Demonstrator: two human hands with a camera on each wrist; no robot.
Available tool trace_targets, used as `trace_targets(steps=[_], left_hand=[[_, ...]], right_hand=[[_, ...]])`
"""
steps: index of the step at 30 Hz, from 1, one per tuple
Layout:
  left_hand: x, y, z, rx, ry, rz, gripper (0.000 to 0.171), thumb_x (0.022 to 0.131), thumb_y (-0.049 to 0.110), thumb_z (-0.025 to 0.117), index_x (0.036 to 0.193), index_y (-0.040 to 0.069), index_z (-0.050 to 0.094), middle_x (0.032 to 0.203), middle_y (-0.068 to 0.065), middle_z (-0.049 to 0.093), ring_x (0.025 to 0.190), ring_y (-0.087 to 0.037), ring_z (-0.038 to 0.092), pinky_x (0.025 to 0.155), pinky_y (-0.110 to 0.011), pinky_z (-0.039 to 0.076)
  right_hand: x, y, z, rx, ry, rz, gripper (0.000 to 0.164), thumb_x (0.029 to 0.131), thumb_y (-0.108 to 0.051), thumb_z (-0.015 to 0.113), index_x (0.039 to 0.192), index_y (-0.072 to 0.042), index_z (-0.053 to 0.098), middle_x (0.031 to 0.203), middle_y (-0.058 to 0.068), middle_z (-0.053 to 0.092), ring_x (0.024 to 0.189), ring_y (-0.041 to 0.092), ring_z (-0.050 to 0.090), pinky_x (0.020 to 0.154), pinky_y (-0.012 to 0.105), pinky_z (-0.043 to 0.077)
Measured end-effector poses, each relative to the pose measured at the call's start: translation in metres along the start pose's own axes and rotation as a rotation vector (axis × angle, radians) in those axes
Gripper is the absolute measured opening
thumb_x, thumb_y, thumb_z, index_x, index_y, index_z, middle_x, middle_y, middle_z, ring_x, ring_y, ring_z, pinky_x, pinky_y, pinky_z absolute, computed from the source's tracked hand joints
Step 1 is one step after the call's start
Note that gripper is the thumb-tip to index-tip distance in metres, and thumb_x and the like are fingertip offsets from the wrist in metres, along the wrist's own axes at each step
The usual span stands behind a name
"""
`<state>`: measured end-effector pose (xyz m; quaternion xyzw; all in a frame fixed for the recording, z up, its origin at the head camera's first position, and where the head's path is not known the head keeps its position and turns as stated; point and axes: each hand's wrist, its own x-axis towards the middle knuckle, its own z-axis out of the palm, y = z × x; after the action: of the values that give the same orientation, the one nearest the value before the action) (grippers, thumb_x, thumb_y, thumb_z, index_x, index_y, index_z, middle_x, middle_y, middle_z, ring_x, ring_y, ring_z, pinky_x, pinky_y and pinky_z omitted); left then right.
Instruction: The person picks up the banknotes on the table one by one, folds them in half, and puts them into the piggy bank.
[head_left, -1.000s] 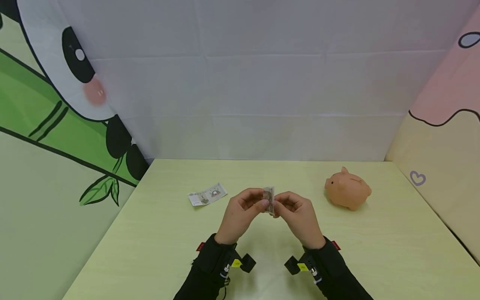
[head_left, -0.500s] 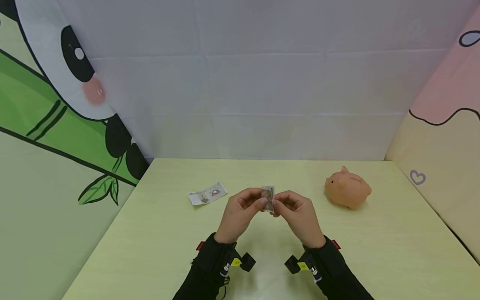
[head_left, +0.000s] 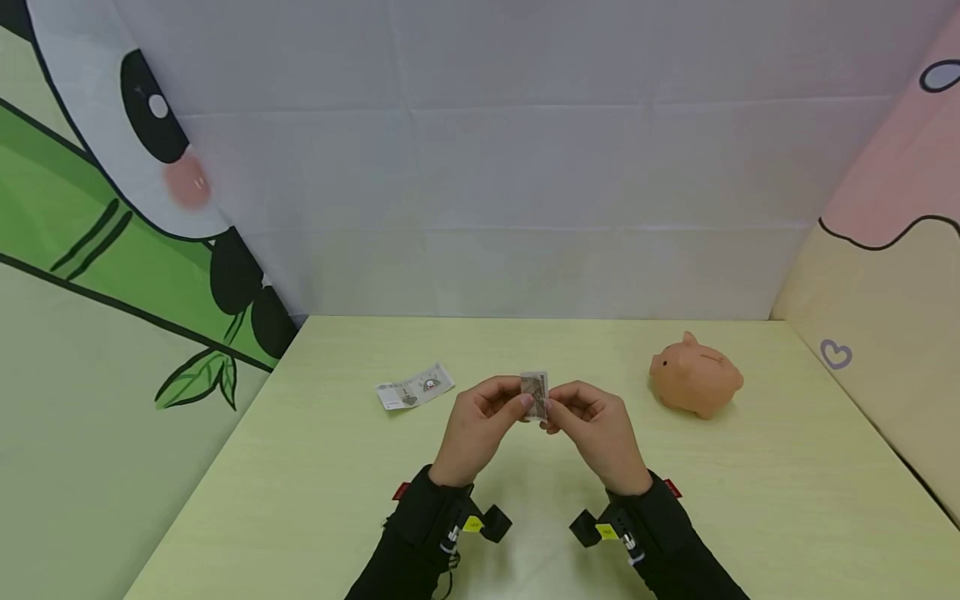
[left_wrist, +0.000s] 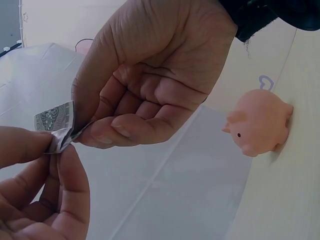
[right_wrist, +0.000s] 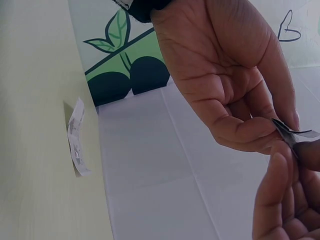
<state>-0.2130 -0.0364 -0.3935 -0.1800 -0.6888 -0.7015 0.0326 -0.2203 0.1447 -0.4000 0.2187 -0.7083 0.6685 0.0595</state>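
Above the table's middle, a small folded banknote (head_left: 534,395) is pinched between the two hands. My left hand (head_left: 480,433) grips its left side, thumb in front and fingers curled behind. My right hand (head_left: 600,433) pinches the lower right edge between thumb and fingers. The left wrist view shows the banknote (left_wrist: 54,118) with a printed flap standing up and a crease at the fingertips. From the right wrist view the folded note (right_wrist: 287,131) appears nearly edge-on, its layers slightly apart and partly hidden by fingers.
A second banknote (head_left: 415,389) lies on the pale table (head_left: 360,500), left of the hands. An orange piggy bank (head_left: 696,379) with a slot on its back stands at the right. A pale back wall (head_left: 480,208) and printed side panels enclose the table.
The folded banknote shows a wider printed face to the head camera than before, having turned and shifted slightly left with my left thumb. Both hands otherwise stay nearly in place.
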Motion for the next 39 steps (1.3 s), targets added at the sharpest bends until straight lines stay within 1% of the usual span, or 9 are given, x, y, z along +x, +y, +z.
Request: trace_targets(steps=[8, 14, 18, 23, 31, 39], left_hand=[[-0.0001, 0.0015, 0.0000, 0.006, 0.006, -0.001, 0.025, 0.097, 0.009, 0.061, 0.118, -0.005, 0.064, 0.113, -0.025, 0.063, 0.087, -0.007, 0.062, 0.080, -0.021, 0.055], [0.0002, 0.0020, 0.0006, 0.011, 0.015, -0.007, 0.025, 0.096, 0.009, 0.061, 0.117, -0.004, 0.065, 0.112, -0.024, 0.064, 0.086, -0.007, 0.062, 0.080, -0.021, 0.055], [0.0001, 0.0025, 0.0007, 0.010, 0.016, -0.001, 0.025, 0.096, 0.009, 0.062, 0.117, -0.004, 0.065, 0.111, -0.024, 0.064, 0.086, -0.007, 0.063, 0.079, -0.021, 0.055], [-0.0004, 0.0022, 0.0008, 0.011, 0.006, 0.010, 0.025, 0.096, 0.010, 0.062, 0.117, -0.004, 0.065, 0.112, -0.024, 0.064, 0.087, -0.007, 0.063, 0.080, -0.021, 0.055], [-0.0005, 0.0014, 0.0005, 0.017, 0.003, 0.008, 0.026, 0.096, 0.011, 0.062, 0.118, -0.004, 0.065, 0.113, -0.024, 0.065, 0.088, -0.007, 0.064, 0.081, -0.021, 0.055], [-0.0007, 0.0010, 0.0009, 0.021, 0.000, 0.022, 0.027, 0.096, 0.012, 0.063, 0.117, -0.004, 0.066, 0.112, -0.024, 0.066, 0.087, -0.006, 0.065, 0.080, -0.022, 0.055]], right_hand=[[-0.0002, -0.0020, -0.0003, 0.007, -0.001, 0.008, 0.018, 0.096, -0.007, 0.062, 0.101, 0.009, 0.066, 0.082, -0.008, 0.067, 0.070, 0.007, 0.065, 0.069, 0.025, 0.057], [-0.0006, -0.0030, -0.0017, 0.000, 0.013, -0.001, 0.021, 0.099, -0.011, 0.058, 0.106, 0.007, 0.067, 0.088, -0.008, 0.068, 0.074, 0.009, 0.067, 0.072, 0.026, 0.058], [-0.0010, -0.0039, -0.0014, 0.021, 0.008, -0.008, 0.021, 0.096, -0.009, 0.062, 0.108, 0.007, 0.066, 0.091, -0.008, 0.069, 0.075, 0.009, 0.067, 0.073, 0.026, 0.058], [-0.0007, -0.0045, -0.0006, 0.031, 0.008, -0.002, 0.020, 0.094, -0.008, 0.064, 0.108, 0.007, 0.066, 0.090, -0.009, 0.069, 0.074, 0.008, 0.066, 0.072, 0.026, 0.058], [-0.0009, -0.0033, -0.0010, 0.043, 0.006, -0.011, 0.020, 0.095, -0.007, 0.063, 0.107, 0.008, 0.066, 0.089, -0.010, 0.069, 0.074, 0.008, 0.066, 0.071, 0.025, 0.058], [0.0003, -0.0025, -0.0010, 0.050, 0.020, 0.010, 0.019, 0.095, -0.008, 0.063, 0.105, 0.009, 0.067, 0.087, -0.009, 0.069, 0.071, 0.007, 0.065, 0.070, 0.024, 0.058]])
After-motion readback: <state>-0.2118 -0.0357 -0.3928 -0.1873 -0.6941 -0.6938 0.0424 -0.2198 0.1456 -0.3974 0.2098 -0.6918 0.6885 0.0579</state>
